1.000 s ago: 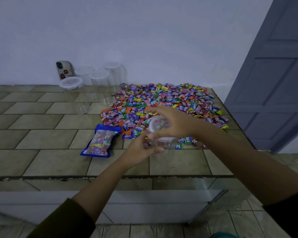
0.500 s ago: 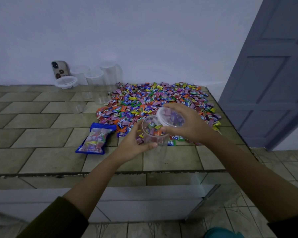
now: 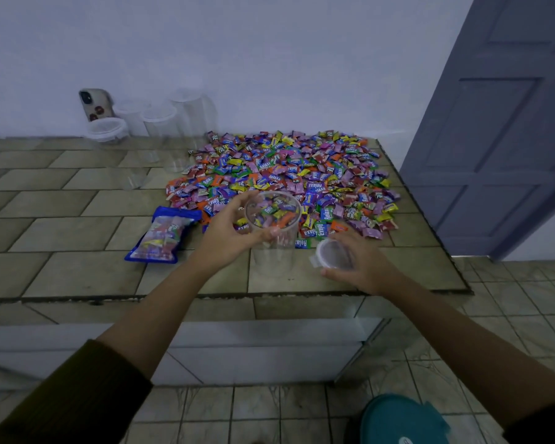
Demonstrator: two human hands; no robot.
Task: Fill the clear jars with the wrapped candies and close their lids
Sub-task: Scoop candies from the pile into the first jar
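**Jar open, lid held aside**

The left hand (image 3: 228,233) curls round the rim of a clear jar (image 3: 272,254), which stands on the desk (image 3: 77,274) at the near edge of the candy heap (image 3: 289,171). The right hand (image 3: 364,267) pinches the lid (image 3: 334,256) just beside it, away from the mouth. The jar looks empty to me, so filling comes next. The lid wants setting down, freeing that hand to scoop candies in.

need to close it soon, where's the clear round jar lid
The clear round plastic lid is held in the right hand, just right of the open clear plastic jar.
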